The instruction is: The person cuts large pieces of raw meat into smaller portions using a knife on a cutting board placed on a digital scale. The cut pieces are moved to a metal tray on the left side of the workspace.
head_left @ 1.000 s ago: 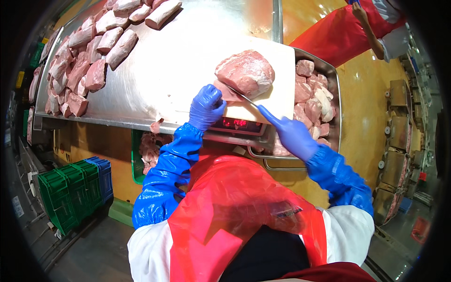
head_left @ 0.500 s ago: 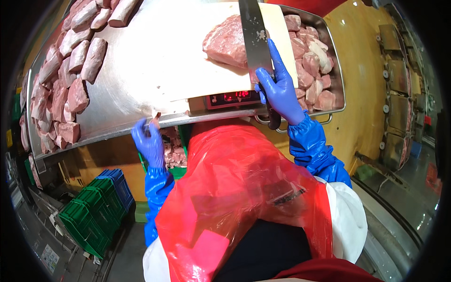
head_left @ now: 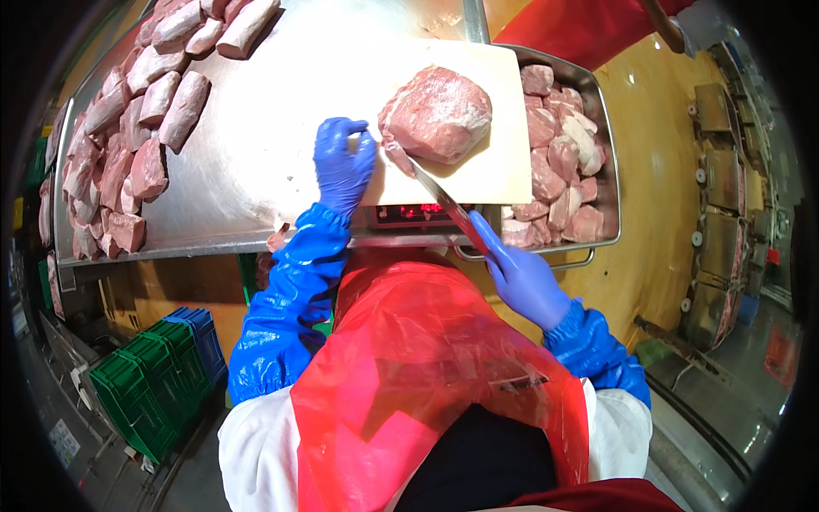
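A large piece of raw meat [head_left: 437, 111] sits on a cream cutting board [head_left: 503, 175]. My gloved left hand [head_left: 344, 166], fingers curled, is just left of the meat; what, if anything, they hold is unclear. My gloved right hand [head_left: 520, 277] grips a long knife [head_left: 448, 205], its blade angled up-left against a narrow strip [head_left: 401, 160] at the meat's lower-left side. A scale with red display [head_left: 388, 218] shows below the board. To its right, a steel tray [head_left: 604, 119] holds many meat chunks [head_left: 546, 166].
Many meat pieces [head_left: 115, 171] lie on the left of the steel table [head_left: 239, 162]. Green and blue crates [head_left: 141, 375] stand lower left. Another person in a red apron [head_left: 580, 26] is at top right. Metal units [head_left: 717, 196] line the far right.
Since half a second ago, my left hand has risen onto the board beside the meat. The knife has swung from upright to a diagonal, its tip now at the meat's lower left.
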